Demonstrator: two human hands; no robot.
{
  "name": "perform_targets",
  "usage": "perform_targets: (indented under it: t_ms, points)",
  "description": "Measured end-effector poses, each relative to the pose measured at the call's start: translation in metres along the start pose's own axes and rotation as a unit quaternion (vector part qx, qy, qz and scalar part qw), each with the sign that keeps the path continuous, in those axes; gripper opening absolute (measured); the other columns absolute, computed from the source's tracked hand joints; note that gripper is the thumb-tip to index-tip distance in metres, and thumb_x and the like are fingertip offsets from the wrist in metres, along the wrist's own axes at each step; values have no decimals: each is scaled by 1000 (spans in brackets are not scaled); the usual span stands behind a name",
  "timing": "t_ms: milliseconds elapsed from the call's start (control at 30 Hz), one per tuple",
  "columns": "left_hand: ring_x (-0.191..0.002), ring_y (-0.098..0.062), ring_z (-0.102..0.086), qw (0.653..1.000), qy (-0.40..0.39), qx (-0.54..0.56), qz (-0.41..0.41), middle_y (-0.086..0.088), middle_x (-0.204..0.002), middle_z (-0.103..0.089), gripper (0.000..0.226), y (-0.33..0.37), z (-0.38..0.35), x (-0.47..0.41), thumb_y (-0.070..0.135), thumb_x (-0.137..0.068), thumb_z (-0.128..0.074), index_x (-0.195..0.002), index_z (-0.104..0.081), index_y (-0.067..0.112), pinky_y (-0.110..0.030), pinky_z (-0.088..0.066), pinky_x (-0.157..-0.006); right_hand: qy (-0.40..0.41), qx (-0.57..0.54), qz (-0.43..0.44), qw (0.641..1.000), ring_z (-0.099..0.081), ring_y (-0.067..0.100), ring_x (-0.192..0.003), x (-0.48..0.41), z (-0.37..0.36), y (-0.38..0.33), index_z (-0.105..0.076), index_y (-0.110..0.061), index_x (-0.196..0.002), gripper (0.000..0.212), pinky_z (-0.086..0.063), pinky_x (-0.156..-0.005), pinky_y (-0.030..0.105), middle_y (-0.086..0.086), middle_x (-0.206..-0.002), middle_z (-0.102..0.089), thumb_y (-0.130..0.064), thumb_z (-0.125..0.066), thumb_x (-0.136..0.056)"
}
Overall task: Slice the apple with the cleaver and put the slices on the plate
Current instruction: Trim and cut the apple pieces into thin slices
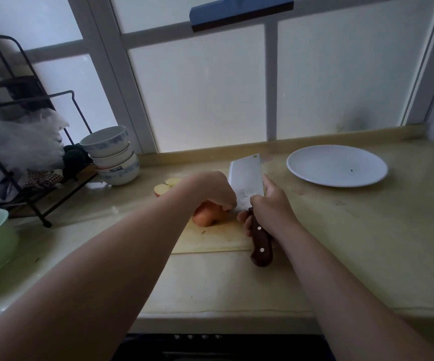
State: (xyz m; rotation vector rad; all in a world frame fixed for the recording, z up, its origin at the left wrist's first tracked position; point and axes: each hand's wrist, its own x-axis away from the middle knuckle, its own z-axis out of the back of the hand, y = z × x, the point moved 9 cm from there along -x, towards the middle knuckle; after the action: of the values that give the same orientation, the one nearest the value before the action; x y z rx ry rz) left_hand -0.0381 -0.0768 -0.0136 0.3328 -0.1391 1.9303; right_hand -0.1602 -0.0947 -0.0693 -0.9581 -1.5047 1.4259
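Counter (pixel 340 230), left hand (pixel 210 188) clamped on apple (pixel 206 216), right hand (pixel 270 204) gripping cleaver (pixel 247 182), blade against apple's right side, plate (pixel 336 165) well apart

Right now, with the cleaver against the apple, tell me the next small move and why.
Probably press the cleaver straight down through the apple piece. The right hand grips the handle, the blade sits right beside the left hand pinning that piece to the cutting board, and the white plate holds no slices yet. Keep the fingertips curled back, since they are close to the blade.
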Motion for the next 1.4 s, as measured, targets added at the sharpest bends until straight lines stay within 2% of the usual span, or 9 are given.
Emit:
perform_targets:
  t_ms: [167,467,633,800,1033,1200,1400]
  points:
    - [-66,-25,-55,1000,-5,3,-6,-8,-87,-50,25,2,0,1,16,-87,-63,-106,-49,8,-35,-55,-72,-1,-9,-2,1000,-51,17,-38,3,0,-1,-35,-28,-160,80,-47,-39,28,21,-78,-68,8,-28,-89]
    - [-64,-26,-57,1000,-13,15,4,-10,-83,-51,23,-2,-2,-1,16,-87,-65,-102,-49,8,-34,-54,-69,5,-13,9,1000,-50,18,-38,1,-1,-2,-34,-27,-161,82,-47,-39,29,23,-83,-67,9,-27,-87]
    - [-61,-25,-56,1000,-4,7,-3,-9,-82,-51,23,-1,0,1,17,-89,-64,-103,-48,9,-32,-49,-60,4,-17,9,1000,-50,18,-40,1,-2,-1,-30,-29,-162,81,-46,-39,29,23,-84,-68,8,-27,-90]
    - [-64,-26,-56,1000,-5,25,6,-10,-83,-51,26,-2,-1,0,17,-87,-66,-103,-47,8,-35,-53,-70,2,0,15,1000,-51,18,-40,2,-1,-3,-28,-30,-163,81,-47,-39,28,25,-85,-68,7,-28,-90]
    - [-72,-33,-58,997,-15,79,20,-12,-92,-50,40,-8,-3,-1,14,-83,-69,-116,-47,8,-44,-59,-72,-1,59,37,998,-55,21,-41,2,-1,-5,-27,-32,-163,83,-50,-41,32,26,-81,-72,3,-31,-89]
    - [-73,-32,-60,994,3,108,19,-13,-95,-55,35,-14,-2,1,16,-82,-71,-108,-49,8,-43,-59,-70,0,78,41,996,-57,24,-43,-1,-2,-5,-23,-36,-164,86,-52,-44,35,23,-77,-72,2,-30,-87]
    - [-93,-38,-64,986,10,163,20,-14,-100,-55,45,-21,-2,4,14,-80,-77,-115,-49,6,-51,-61,-81,-10,92,35,995,-57,25,-48,-3,-10,-9,-17,-40,-165,87,-53,-47,36,23,-81,-71,3,-29,-90]
